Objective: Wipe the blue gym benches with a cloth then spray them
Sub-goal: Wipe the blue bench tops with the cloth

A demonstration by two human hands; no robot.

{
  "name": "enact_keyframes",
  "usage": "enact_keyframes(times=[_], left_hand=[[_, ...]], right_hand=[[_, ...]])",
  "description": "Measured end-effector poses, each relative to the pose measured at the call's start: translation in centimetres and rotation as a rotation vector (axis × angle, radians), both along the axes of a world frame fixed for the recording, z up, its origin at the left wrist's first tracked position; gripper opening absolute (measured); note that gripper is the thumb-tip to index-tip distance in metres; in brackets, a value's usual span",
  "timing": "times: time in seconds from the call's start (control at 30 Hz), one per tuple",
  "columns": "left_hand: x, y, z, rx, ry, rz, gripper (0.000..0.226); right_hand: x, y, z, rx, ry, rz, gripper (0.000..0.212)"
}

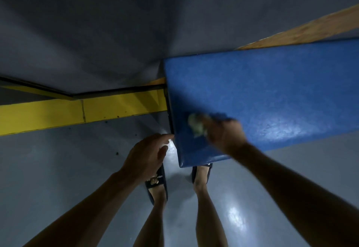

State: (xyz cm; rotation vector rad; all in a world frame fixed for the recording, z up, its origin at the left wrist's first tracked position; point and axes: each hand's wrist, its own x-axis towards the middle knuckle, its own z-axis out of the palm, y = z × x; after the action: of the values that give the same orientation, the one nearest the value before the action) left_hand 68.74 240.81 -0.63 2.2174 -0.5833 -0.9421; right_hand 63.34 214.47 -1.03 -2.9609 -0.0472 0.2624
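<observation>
Pressing cloth (196,125) on blue bench (272,91), right hand (223,134) fingers grasping it, left hand (145,155) fingers released

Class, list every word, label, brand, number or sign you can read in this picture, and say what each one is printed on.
"EVERY": white letters on the strap of the dark slide sandal on the person's left foot; it reads upside down from this view, and further letters after it are hidden by the left hand.
Gold emblem on the same strap: too blurred to read.
Blue bench, cloth, yellow stripe: no text.
</observation>
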Motion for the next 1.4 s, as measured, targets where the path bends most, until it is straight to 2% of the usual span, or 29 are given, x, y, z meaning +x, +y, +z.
enact_keyframes(times=[0.07, 0.13, 0.2, 0.3, 0.4, 0.47, 0.53, 0.6, 0.67, 0.73, 0.83, 0.9, 1.0, 1.07, 1.13, 1.17, 1.27, 1.33, 1.4], left_hand=[[0.3, -0.3, -0.2, 0.009, -0.017, -0.025, 0.043], [0.4, -0.6, -0.5, 0.024, -0.036, -0.057, 0.048], [0.6, -1.0, -0.5, 0.030, -0.043, -0.076, 0.052], [0.7, -1.6, -0.4, 0.032, -0.042, -0.083, 0.056], [0.9, -2.1, -0.4, 0.052, -0.065, -0.107, 0.057], [1.0, -2.4, -0.4, 0.052, -0.071, -0.119, 0.058], [1.0, -2.6, -0.5, 0.046, -0.073, -0.127, 0.059], [1.0, -2.7, -0.6, 0.047, -0.079, -0.135, 0.059], [1.0, -2.8, -0.9, 0.047, -0.080, -0.145, 0.059], [1.2, -2.9, -1.1, 0.041, -0.090, -0.154, 0.058], [1.2, -3.0, -1.2, 0.040, -0.124, -0.163, 0.058], [1.1, -3.0, -1.3, 0.044, -0.126, -0.169, 0.060], [0.8, -2.9, -1.2, 0.046, -0.125, -0.179, 0.067], [0.4, -2.9, -1.2, 0.054, -0.099, -0.176, 0.068], [0.3, -2.9, -1.1, 0.061, -0.067, -0.159, 0.067], [0.3, -3.0, -1.0, 0.065, -0.060, -0.158, 0.067], [0.4, -3.2, -1.2, 0.088, -0.094, -0.180, 0.064], [0.6, -3.5, -1.0, 0.123, -0.108, -0.190, 0.061], [0.8, -3.9, -0.7, 0.145, -0.114, -0.194, 0.059]], right_hand=[[1.9, -5.0, 0.8, -0.157, 0.004, -0.380, 0.054], [3.2, -8.1, 1.6, -0.140, 0.096, -0.801, 0.055], [3.8, -7.1, 1.3, -0.067, 0.111, -0.976, 0.055], [3.2, -0.1, 0.3, 0.008, 0.051, -0.880, 0.047], [-0.2, 5.7, 0.6, 0.117, 0.001, -0.470, 0.048], [-2.7, 4.6, 0.9, 0.165, 0.019, -0.186, 0.046], [-4.5, 0.1, 0.8, 0.101, 0.003, -0.083, 0.045], [-6.0, -5.4, 0.8, -0.051, 0.016, -0.277, 0.048], [-6.8, -9.6, 1.6, -0.138, 0.061, -0.662, 0.041], [-6.8, -10.1, 1.9, -0.080, 0.106, -1.011, 0.038], [-5.4, -4.3, 1.4, 0.032, 0.059, -1.155, 0.042], [-5.4, 1.6, 0.7, 0.104, 0.006, -1.029, 0.045], [-6.4, 7.5, 0.7, 0.206, 0.043, -0.548, 0.050], [-6.8, 6.1, 0.7, 0.217, 0.096, -0.240, 0.048], [-7.4, 1.9, 0.3, 0.129, 0.011, -0.143, 0.047], [-7.9, -0.8, 0.3, 0.057, -0.015, -0.229, 0.049], [-9.8, -7.0, 1.5, -0.090, 0.056, -0.766, 0.045], [-10.3, -6.9, 1.6, -0.047, 0.067, -1.041, 0.039], [-9.5, -3.4, 1.1, 0.030, 0.031, -1.133, 0.039]])
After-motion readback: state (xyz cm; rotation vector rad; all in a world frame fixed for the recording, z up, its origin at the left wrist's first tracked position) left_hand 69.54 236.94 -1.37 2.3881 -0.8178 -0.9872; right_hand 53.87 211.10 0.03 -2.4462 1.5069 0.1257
